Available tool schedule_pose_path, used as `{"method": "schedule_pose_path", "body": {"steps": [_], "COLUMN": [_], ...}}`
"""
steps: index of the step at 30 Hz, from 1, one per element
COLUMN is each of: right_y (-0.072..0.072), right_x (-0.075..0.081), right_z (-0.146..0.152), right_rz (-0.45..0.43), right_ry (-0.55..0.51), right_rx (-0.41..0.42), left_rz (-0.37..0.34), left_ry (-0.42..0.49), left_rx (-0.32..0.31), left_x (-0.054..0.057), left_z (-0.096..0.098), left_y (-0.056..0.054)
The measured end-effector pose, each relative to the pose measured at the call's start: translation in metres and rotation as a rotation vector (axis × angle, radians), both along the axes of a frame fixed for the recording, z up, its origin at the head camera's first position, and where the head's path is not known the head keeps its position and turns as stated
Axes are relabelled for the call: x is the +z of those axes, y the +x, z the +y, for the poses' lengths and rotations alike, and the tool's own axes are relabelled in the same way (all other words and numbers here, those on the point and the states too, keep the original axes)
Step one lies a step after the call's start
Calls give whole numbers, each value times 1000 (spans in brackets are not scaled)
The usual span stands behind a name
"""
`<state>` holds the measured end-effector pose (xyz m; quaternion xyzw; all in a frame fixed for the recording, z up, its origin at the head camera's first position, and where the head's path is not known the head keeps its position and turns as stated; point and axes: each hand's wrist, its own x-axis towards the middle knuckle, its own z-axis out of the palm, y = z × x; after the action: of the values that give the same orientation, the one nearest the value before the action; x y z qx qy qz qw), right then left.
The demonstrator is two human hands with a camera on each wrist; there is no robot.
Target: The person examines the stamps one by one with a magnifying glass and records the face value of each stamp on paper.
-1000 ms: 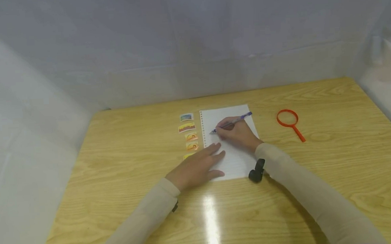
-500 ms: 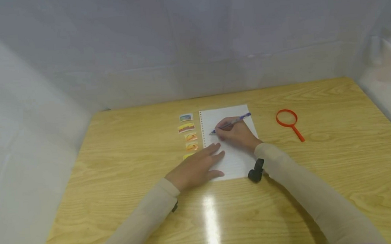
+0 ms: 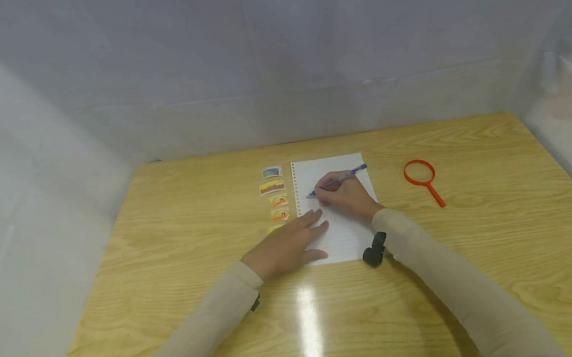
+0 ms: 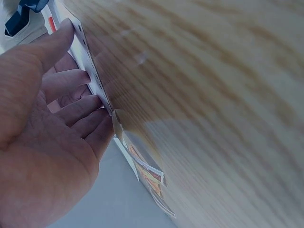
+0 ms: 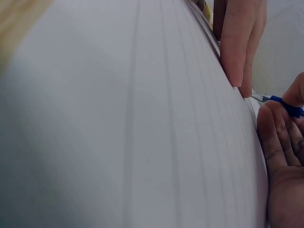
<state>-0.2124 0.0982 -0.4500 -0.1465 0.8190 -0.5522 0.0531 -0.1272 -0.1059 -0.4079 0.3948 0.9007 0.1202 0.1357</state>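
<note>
"Quickly, then: where's the pen, and how will it handle?"

"Slanted over the paper, centre of the frame, pinched low on the barrel by the right hand. Probably light, stiff, a bit slick; best taken near the tip, as is done. The paper is likely thin and easily slid, so best pressed at an edge (the left hand, fingers extended, is laid over its lower left)."

"Differences between views?"

"On the stamps, curled edges are made plain in the left wrist view, barely in the head view. The magnifying glass is shown whole only in the head view, right of centre. Nib contact can't be told."
</note>
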Motion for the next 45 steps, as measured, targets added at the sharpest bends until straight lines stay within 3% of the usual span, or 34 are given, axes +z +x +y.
{"method": "schedule_pose_path", "body": {"steps": [9, 23, 31, 45], "right_y": [-3, -3, -2, -1], "right_x": [-5, -4, -2, -1], "right_z": [2, 0, -1, 0], "right_rz": [0, -9, -21, -28], "right_ry": [-53, -15, -70, -48], "right_rx": [6, -4, -22, -24], "left_rz": [-6, -4, -13, -17], "left_ry": [2, 17, 0, 3], "left_rx": [2, 1, 9, 6], "left_x": [-1, 1, 2, 2], "left_z": [-1, -1, 1, 1], "left_y": [0, 1, 1, 0]}}
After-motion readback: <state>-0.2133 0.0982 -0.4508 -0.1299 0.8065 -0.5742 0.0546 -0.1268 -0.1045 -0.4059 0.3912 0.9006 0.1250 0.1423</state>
